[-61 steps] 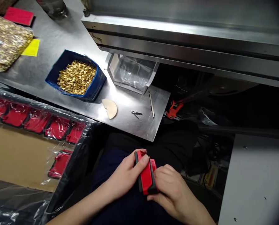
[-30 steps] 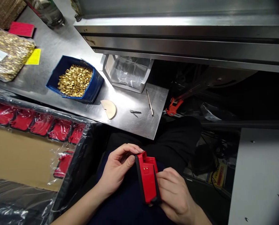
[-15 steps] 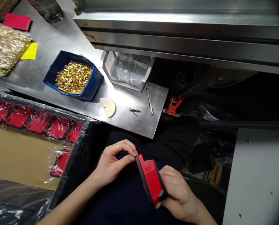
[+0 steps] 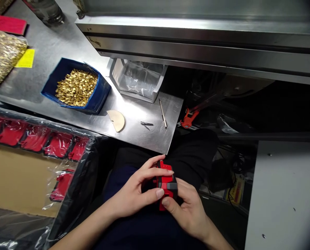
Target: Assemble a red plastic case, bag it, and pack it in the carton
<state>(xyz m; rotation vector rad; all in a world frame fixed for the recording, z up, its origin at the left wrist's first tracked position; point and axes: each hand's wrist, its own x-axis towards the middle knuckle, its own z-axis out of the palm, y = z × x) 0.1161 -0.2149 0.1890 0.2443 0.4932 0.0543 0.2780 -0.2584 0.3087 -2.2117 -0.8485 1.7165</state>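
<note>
Above the lap point(image 4: 144, 229), the left hand point(image 4: 135, 190) and right hand point(image 4: 190, 207) pinch the red-and-black part point(image 4: 169, 186) between fingers and thumbs. If both grips loosen together, it could slip down.

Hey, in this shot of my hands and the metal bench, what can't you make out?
All in the head view:
Red-and-black plastic part: much of it hidden behind your left hand and right hand.
Clear plastic bag of gold-coloured pieces: cut off by the left edge.
Rectangular yellow paper note: any writing too small to read.
Grey plastic bin: back hidden by the silver metal beam.
</note>
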